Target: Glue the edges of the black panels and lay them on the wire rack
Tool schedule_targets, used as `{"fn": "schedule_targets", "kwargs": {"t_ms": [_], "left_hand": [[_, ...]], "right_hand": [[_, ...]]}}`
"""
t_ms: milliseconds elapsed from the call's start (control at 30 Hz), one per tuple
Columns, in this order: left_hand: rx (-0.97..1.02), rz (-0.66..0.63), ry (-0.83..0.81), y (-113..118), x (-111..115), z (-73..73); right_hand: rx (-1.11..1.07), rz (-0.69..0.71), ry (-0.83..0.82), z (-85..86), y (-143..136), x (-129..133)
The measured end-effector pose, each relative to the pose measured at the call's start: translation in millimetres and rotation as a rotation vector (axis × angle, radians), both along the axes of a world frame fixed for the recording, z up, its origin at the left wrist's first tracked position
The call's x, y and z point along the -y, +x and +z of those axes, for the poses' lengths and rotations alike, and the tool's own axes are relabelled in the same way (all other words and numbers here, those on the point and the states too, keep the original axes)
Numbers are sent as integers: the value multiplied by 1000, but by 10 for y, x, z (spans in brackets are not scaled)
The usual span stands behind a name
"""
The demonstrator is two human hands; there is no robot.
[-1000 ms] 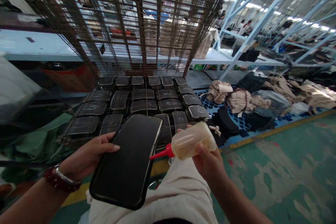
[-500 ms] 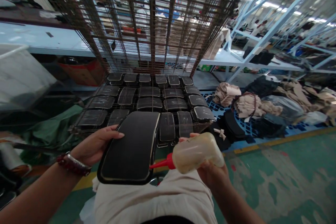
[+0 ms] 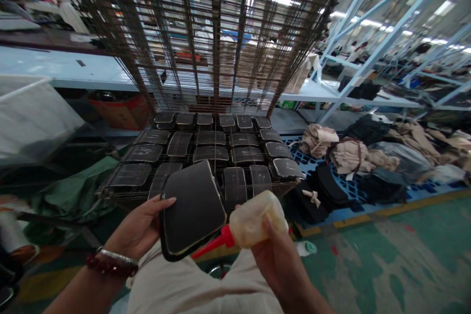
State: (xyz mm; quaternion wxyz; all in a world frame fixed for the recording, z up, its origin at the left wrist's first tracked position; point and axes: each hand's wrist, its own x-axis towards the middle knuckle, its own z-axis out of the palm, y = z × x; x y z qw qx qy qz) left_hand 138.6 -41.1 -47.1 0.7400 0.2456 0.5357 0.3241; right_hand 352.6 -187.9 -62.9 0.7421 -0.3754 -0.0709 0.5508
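A black rounded panel with a pale line of glue along its edge is tilted above my lap. My left hand grips it by its left edge, thumb on top and the other fingers underneath. In my right hand is a translucent squeeze bottle with yellowish contents, lying nearly sideways. Its red nozzle points down to the left, and the tip is by the panel's lower right edge; whether it touches cannot be made out. Ahead, similar black panels lie in rows on a wire rack.
The rack's hinged wire shelves lean up in front. A white bin and green cloth are to the left. Bundled beige pieces and black parts lie on a blue pallet at right. A small bottle lies on the floor.
The panel has turned and tilted in my left hand. My right hand has moved the squeeze bottle left, and its nozzle has gone from the panel's right corner to its lower edge.
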Motion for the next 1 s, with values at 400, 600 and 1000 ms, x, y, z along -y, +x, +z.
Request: {"fn": "schedule_targets", "kwargs": {"t_ms": [400, 600, 1000], "left_hand": [[157, -278, -20, 266, 393, 39], [92, -194, 7, 302, 351, -9], [173, -221, 26, 200, 252, 57]], "right_hand": [[327, -122, 143, 133, 521, -788], [373, -10, 162, 55, 362, -641], [418, -109, 139, 121, 710, -508]]}}
